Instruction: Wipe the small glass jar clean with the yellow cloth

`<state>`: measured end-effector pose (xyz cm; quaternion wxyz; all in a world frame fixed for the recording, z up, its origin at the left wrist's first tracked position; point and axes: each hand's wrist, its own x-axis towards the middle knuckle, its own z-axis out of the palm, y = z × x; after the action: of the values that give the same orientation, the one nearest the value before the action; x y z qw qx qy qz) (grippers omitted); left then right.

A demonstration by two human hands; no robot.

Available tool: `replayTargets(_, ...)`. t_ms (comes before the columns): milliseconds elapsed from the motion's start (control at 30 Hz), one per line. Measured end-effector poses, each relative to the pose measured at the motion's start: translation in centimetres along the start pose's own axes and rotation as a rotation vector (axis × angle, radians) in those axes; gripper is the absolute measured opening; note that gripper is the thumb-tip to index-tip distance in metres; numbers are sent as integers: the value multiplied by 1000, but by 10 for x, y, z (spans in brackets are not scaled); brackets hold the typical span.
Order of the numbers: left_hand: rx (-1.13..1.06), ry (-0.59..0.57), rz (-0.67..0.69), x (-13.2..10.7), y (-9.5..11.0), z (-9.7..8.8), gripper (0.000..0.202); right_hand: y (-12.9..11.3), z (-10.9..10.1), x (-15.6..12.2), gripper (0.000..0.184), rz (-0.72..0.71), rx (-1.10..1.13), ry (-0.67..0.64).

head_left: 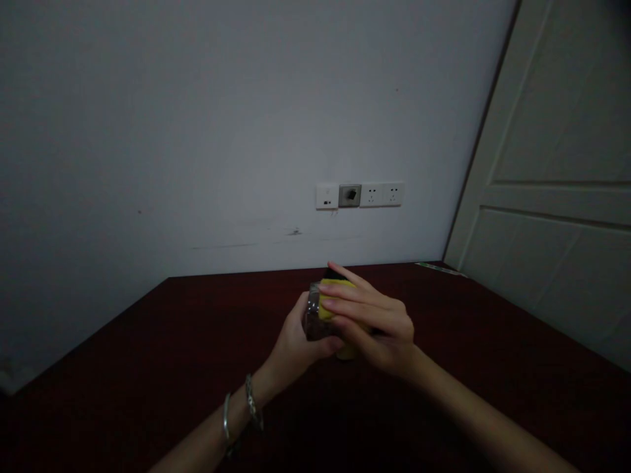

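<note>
My left hand (300,335) is wrapped round a clear, see-through container (313,305), perhaps a glass or jar, with its thumb along the near side. In my right hand (374,318) is a yellow sponge (328,309) with a black side showing at the top, pressed against the container's right side. The fingers lie across the sponge and hide much of it. Below the hands a small yellow patch shows; whether it belongs to the sponge I cannot tell. Both hands are above the dark red table (221,322).
A pale wall (221,131) rises behind the table, with a row of sockets and switches (359,196). On the right stands a white panelled door (557,190). A patterned strip (440,269) lies along the table's far right edge. The light is dim.
</note>
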<state>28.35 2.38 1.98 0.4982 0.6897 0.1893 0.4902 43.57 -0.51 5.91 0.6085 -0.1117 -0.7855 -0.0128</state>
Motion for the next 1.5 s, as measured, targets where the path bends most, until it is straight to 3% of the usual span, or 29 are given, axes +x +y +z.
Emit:
replayTargets(67, 7, 9, 16, 1, -2, 0, 64, 0, -1, 1, 48, -36, -10, -46)
replayTargets(133, -33, 2, 24, 1, -5, 0, 65, 2, -2, 1, 45, 16, 13, -16)
replayTargets(300, -111, -28, -13, 1, -6, 3, 73, 7, -4, 5, 29, 365, 70, 103)
replayTargets(367, -91, -20, -21, 0, -3, 4, 73, 6, -6, 7, 26, 420, 67, 92)
replayTargets(467, -18, 15, 9, 0, 2, 7, 73, 0, -10, 10, 29, 297, 27, 4)
replayTargets(633, 229, 98, 22, -1, -1, 6, 59, -6, -15, 11, 50, -63, -79, -310)
replayTargets(700, 301, 113, 3, -2, -2, 5, 61, -4, -17, 11, 48, -58, -86, -331)
replayTargets(867, 366, 81, -5, -2, 5, 6, 72, 5, -19, 13, 31, 206, -53, -159)
replayTargets(933, 366, 88, -4, -3, 7, 6, 71, 5, -19, 14, 29, 248, -75, -120)
replayTargets(1000, 358, 101, -1, -3, 5, 7, 71, 3, -18, 13, 31, 180, -103, -146)
replayTargets(1100, 334, 132, -16, -3, 1, 8, 63, -4, -14, 12, 38, 8, -117, -300)
replayTargets(1200, 281, 149, -26, -1, -1, 10, 52, -9, -10, 12, 43, -37, -113, -372)
replayTargets(1300, 180, 108, -11, 0, 1, 10, 58, -6, -9, 13, 37, 72, -63, -251)
replayTargets(1433, 107, 62, -82, -2, 9, 10, 62, 3, -11, 13, 24, 426, 62, -32)
replayTargets(1500, 74, 48, -110, -3, 15, 10, 63, 4, -12, 13, 22, 508, 110, 9)
